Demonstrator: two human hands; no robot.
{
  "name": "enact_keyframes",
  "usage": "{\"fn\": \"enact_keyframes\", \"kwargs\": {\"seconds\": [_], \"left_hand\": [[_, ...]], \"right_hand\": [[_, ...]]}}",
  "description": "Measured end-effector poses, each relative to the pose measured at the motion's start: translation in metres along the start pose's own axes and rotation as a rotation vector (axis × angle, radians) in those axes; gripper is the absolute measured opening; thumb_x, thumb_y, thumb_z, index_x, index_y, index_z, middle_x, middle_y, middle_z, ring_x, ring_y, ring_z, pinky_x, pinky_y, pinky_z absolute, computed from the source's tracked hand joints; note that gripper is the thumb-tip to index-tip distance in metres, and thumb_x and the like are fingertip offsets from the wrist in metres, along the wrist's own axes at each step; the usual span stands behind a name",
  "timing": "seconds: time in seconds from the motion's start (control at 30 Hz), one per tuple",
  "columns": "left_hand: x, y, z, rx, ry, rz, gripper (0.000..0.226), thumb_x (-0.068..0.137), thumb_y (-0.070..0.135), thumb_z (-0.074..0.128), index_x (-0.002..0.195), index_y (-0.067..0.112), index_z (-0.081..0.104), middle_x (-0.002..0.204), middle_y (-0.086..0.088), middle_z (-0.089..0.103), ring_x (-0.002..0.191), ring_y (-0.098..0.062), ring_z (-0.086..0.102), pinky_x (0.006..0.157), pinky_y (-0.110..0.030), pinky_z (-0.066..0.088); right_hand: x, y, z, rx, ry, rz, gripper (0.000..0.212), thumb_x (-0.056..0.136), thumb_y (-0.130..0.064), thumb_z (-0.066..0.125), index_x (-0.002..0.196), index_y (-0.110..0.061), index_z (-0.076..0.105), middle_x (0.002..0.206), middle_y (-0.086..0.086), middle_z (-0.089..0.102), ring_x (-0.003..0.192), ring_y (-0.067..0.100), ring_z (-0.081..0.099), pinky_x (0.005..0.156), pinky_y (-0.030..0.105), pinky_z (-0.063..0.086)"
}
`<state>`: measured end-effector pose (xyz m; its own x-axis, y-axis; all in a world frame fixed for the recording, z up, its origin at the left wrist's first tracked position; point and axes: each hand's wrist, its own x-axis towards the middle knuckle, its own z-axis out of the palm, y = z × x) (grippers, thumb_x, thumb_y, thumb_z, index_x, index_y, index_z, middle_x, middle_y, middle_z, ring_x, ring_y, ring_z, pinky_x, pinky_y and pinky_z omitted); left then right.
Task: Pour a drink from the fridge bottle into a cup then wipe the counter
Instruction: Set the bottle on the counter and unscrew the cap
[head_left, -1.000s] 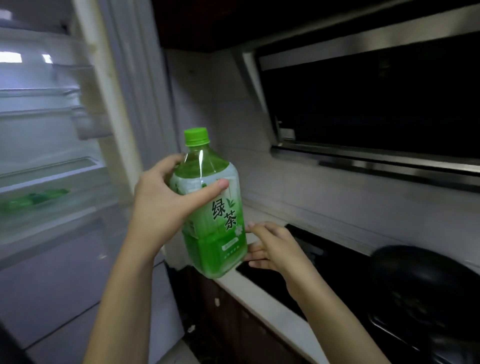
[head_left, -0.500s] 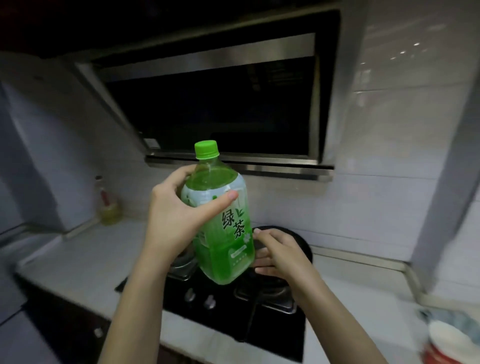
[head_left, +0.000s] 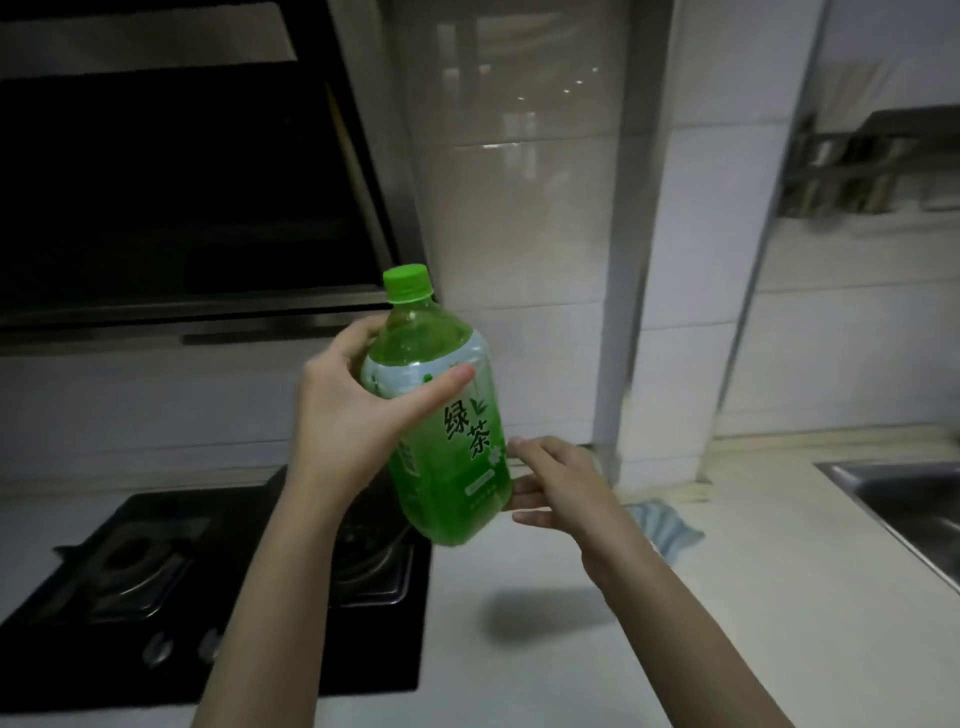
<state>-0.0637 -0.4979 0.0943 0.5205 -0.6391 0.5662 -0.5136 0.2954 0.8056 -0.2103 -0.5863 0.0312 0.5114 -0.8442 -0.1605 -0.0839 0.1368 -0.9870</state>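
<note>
The pale surface (head_left: 727, 597) runs from a black gas hob (head_left: 218, 587) on the left to a steel sink (head_left: 904, 499) on the right, with a light blue cloth (head_left: 667, 525) lying near the wall. Above it, held in the air and tilted slightly, is 1 green bottle (head_left: 447, 441), cap (head_left: 407, 282) on. The left hand (head_left: 358, 415) has a closed grip round the bottle's shoulder, thumb across the label. The right hand (head_left: 556, 483) is half open, fingers touching the bottle's lower side.
</note>
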Motion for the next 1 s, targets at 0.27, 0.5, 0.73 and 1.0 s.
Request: {"fn": "enact_keyframes", "kwargs": {"seconds": [0.27, 0.5, 0.73, 1.0], "left_hand": [[0.010, -0.004, 0.058, -0.107, -0.169, 0.034, 0.059, 0.060, 0.036, 0.089, 0.113, 0.020, 0.069, 0.101, 0.007, 0.075, 0.091, -0.006, 0.072, 0.074, -0.022, 0.059], [0.033, -0.016, 0.072, -0.175, -0.274, 0.059, 0.062, 0.058, 0.042, 0.087, 0.114, 0.023, 0.069, 0.103, 0.007, 0.074, 0.092, -0.007, 0.071, 0.073, -0.024, 0.059], [0.046, -0.032, 0.085, -0.245, -0.374, 0.040, 0.061, 0.057, 0.045, 0.085, 0.112, 0.024, 0.069, 0.102, 0.008, 0.074, 0.091, -0.006, 0.071, 0.071, -0.024, 0.059], [0.048, -0.039, 0.130, -0.235, -0.460, 0.064, 0.062, 0.059, 0.041, 0.088, 0.116, 0.024, 0.068, 0.105, 0.011, 0.073, 0.094, -0.005, 0.070, 0.077, -0.028, 0.061]], "right_hand": [[-0.008, 0.008, -0.048, 0.029, 0.196, 0.032, 0.030, 0.096, -0.035, 0.050, 0.111, -0.009, 0.059, 0.077, 0.009, 0.069, 0.072, 0.020, 0.067, 0.066, 0.026, 0.053], [-0.007, 0.006, -0.049, 0.043, 0.313, 0.022, 0.029, 0.097, -0.032, 0.050, 0.112, -0.008, 0.058, 0.077, 0.010, 0.068, 0.074, 0.022, 0.068, 0.065, 0.027, 0.052], [-0.003, 0.008, -0.049, 0.042, 0.437, 0.045, 0.030, 0.096, -0.031, 0.050, 0.114, -0.008, 0.057, 0.076, 0.012, 0.068, 0.065, 0.019, 0.066, 0.065, 0.028, 0.052], [0.009, 0.022, -0.081, 0.073, 0.478, 0.078, 0.031, 0.097, -0.033, 0.049, 0.112, -0.008, 0.058, 0.072, 0.011, 0.068, 0.065, 0.019, 0.066, 0.059, 0.024, 0.053]]}}
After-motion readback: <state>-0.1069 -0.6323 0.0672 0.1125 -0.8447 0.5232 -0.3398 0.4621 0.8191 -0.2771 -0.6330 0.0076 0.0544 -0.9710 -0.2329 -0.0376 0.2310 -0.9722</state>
